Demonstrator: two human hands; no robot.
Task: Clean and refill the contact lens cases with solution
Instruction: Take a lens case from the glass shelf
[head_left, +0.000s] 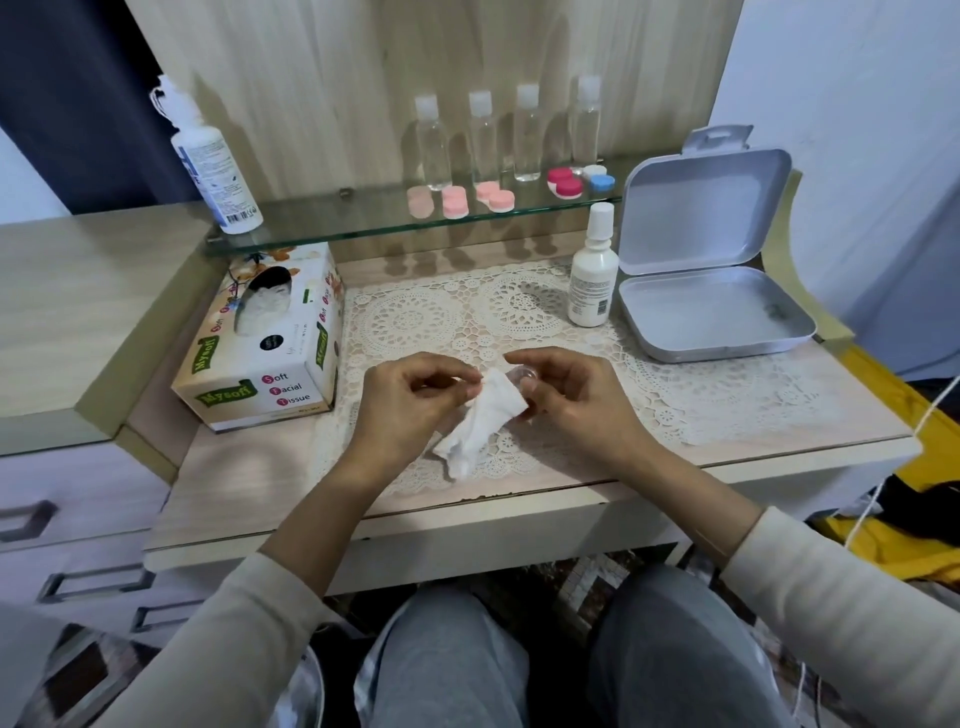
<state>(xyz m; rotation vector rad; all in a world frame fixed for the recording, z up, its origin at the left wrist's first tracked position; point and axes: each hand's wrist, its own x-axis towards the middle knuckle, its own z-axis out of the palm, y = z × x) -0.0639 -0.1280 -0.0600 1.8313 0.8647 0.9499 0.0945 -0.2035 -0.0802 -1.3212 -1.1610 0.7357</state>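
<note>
the person holds a small clear lens case piece (515, 375), cup or lid is not clear, just to the right of the tissue box (260, 338) and a little nearer than it, above the lace mat (519, 312) on the counter (249, 483). the right hand (576, 402) pinches this piece between thumb and fingertips. the left hand (410, 400) pinches the top of a white tissue (483, 415); its upper end touches the piece and its tail hangs down to the mat.

this looks like the wiping step. to do it well, the right hand should grip the piece steady by its rim, and the left hand should push a clean corner of the tissue inside and turn it, not only rub the outside. if the tissue becomes wet, a fresh one is at the box.

the other lens cases (462, 200) wait on the glass shelf (322, 228) behind the box and more to the right. the large solution bottle (218, 171) stands on the shelf directly behind the box, and a small white bottle (595, 275) is far right of the box, so the refilling probably comes after.
</note>
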